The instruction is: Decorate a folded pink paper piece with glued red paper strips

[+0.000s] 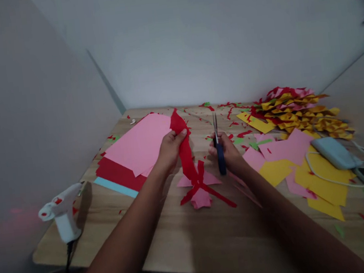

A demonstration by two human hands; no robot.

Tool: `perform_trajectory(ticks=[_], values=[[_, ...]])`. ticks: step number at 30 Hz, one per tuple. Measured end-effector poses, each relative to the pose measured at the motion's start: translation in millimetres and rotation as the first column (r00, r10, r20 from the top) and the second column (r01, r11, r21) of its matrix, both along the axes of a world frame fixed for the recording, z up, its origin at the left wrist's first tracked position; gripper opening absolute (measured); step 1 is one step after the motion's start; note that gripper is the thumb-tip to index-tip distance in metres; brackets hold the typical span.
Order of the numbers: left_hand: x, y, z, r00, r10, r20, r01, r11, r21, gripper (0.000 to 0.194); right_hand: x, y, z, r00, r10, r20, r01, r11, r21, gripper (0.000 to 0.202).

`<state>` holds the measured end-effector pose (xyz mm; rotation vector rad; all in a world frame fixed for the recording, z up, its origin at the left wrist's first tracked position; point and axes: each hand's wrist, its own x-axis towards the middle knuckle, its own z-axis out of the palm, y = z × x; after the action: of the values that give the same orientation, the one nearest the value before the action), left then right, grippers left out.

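Observation:
My left hand (171, 148) pinches a long strip of red paper (185, 153) between thumb and fingers, holding it upright above the table. The strip's lower end reaches down to thin red paper strips (220, 195), which lie crossed over a small pink paper piece (201, 198). To the right of the paper, my right hand (226, 149) is closed around a pair of scissors (220, 158) with dark blue handles. The blades point up and away from me, apart from the red paper. Whether the blades are parted is hard to see.
Pink sheets (140, 145) lie over red sheets (120, 174) at left. A white glue gun (62, 211) stands at the left edge. Yellow (321, 182) and pink cut pieces, a pale blue device (333, 153) with a cable, and folded paper decorations (297, 110) fill the right. Scraps litter the back.

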<state>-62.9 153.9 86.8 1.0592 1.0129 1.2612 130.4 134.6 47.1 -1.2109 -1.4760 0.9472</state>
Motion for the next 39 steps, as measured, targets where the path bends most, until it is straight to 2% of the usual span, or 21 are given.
perform_trajectory(ticks=[3,5,10,19,25,28,31,35,39], values=[[6.8,-3.1,-11.1,0.996,0.002,-0.091,0.006,0.997,0.082,0.046,-2.1,-8.9,-3.9,0.986,-0.001,0.169,-0.017,0.995,0.101,0.047],[8.8,-10.1,-16.7,0.991,0.003,-0.136,0.018,0.989,0.148,0.041,-3.8,-14.7,-2.7,0.966,0.015,0.26,-0.059,0.985,0.161,0.046],[9.0,-21.0,-27.3,0.963,-0.059,-0.262,0.123,0.965,0.234,0.024,-7.8,-18.3,-4.5,0.955,0.03,0.296,-0.089,0.978,0.188,0.043],[0.2,-21.8,-34.4,0.963,-0.077,-0.258,0.127,0.975,0.185,0.025,-9.6,-26.9,-9.0,0.965,0.044,0.258,-0.102,0.971,0.216,0.033],[-0.1,-19.0,-40.7,0.972,-0.109,-0.206,0.139,0.981,0.135,0.024,-5.9,-26.3,-5.0,0.933,-0.005,0.359,-0.098,0.959,0.267,0.019],[0.7,-20.1,-39.7,0.979,-0.114,-0.171,0.136,0.984,0.117,0.025,-3.9,-25.5,-4.7,0.918,-0.02,0.396,-0.09,0.962,0.256,0.018],[3.0,-23.8,-31.8,0.991,-0.083,-0.107,0.098,0.986,0.139,0.026,-3.2,-24.4,-7.0,0.925,-0.023,0.38,-0.08,0.964,0.254,0.019],[6.1,-25.6,-19.9,0.999,0.022,-0.035,-0.014,0.977,0.214,0.031,-3.9,-23.0,-11.7,0.939,-0.057,0.338,-0.037,0.964,0.264,0.023],[5.6,-21.9,-19.5,0.992,0.12,-0.039,-0.104,0.954,0.28,0.04,-6.4,-25.9,-11.3,0.956,-0.077,0.282,0.007,0.97,0.243,0.039]])
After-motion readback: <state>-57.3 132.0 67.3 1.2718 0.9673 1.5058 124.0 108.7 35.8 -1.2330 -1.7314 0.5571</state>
